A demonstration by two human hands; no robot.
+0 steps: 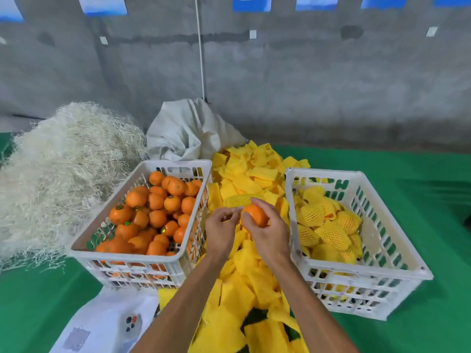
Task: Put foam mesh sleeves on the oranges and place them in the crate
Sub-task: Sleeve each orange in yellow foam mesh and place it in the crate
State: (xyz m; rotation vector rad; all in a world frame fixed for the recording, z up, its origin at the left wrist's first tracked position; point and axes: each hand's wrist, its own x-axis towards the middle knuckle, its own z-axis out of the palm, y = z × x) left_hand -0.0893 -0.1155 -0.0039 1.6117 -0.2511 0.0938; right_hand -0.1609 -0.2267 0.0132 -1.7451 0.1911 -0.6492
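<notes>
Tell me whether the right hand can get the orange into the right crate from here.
Probably yes. The right hand holds the orange just beside the right crate, whose top is open, with nothing between them. The orange has no sleeve on yet.

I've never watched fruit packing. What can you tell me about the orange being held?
The round bare orange has smooth, glossy skin and no mesh sleeve on it yet. The right hand grips it from below and behind, above the pile of yellow foam sleeves, between the two white crates. The left hand's fingertips meet it at its left edge.
</notes>
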